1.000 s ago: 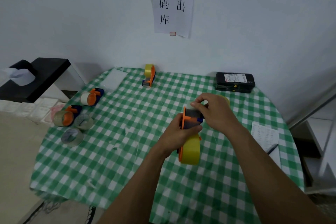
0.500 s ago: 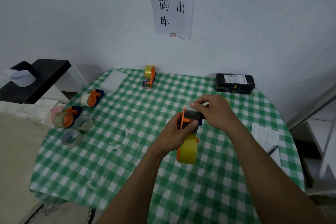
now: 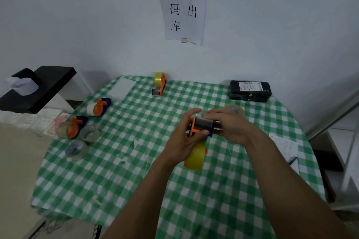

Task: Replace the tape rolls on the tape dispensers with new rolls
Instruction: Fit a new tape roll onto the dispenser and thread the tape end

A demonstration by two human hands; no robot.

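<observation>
The right hand (image 3: 231,128) covers the right end of the held dispenser (image 3: 192,128), with its fingers laid across the top of the dark roller (image 3: 205,124). Its thumb is hidden, so I cannot tell whether it grips or only rests there. Behind it a loose roll (image 3: 235,108) peeks out, mostly hidden.

The left hand (image 3: 183,138) curls thumb and fingers round the dispenser's orange frame, over the middle of the checked table (image 3: 136,180). The yellow roll (image 3: 195,158) sits in the frame's near end.

There are 4 dispensers. 1 is held and 3 are on the cloth: the back dispenser (image 3: 159,83), the white-roll dispenser (image 3: 98,107) and the clear-roll dispenser (image 3: 71,128) near the left edge.

There are 3 loose rolls: the half-hidden one, plus the upper clear roll (image 3: 90,134) and the lower clear roll (image 3: 76,149), both blurred. 1 black parcel (image 3: 249,91) lies at the back right. 1 wall notice (image 3: 184,6) is cut off at the top.
</observation>
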